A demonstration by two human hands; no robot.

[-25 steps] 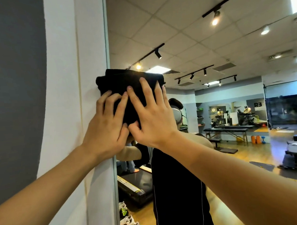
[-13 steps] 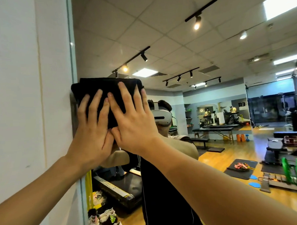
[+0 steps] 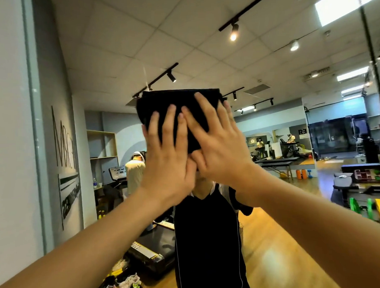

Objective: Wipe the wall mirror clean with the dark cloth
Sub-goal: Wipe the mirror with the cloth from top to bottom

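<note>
The wall mirror point(image 3: 268, 53) fills most of the view, its left edge running down beside a white wall. A folded dark cloth point(image 3: 178, 103) lies flat against the glass at head height. My left hand point(image 3: 165, 158) presses on its lower left with straight, spread fingers. My right hand point(image 3: 217, 140) presses on its right part the same way, its thumb overlapping my left hand. The cloth's lower half is hidden behind both hands. My reflection in a black shirt stands right behind them.
The white wall point(image 3: 7, 130) borders the mirror's left edge point(image 3: 36, 150). The glass reflects a gym: a treadmill point(image 3: 154, 252), shoes on the floor point(image 3: 125, 283), another person point(image 3: 135, 174), benches and weight gear point(image 3: 364, 179) at right.
Both hands have slid the cloth to the right along the glass, away from the mirror's left edge. The view has turned right with them, showing more of the mirror.
</note>
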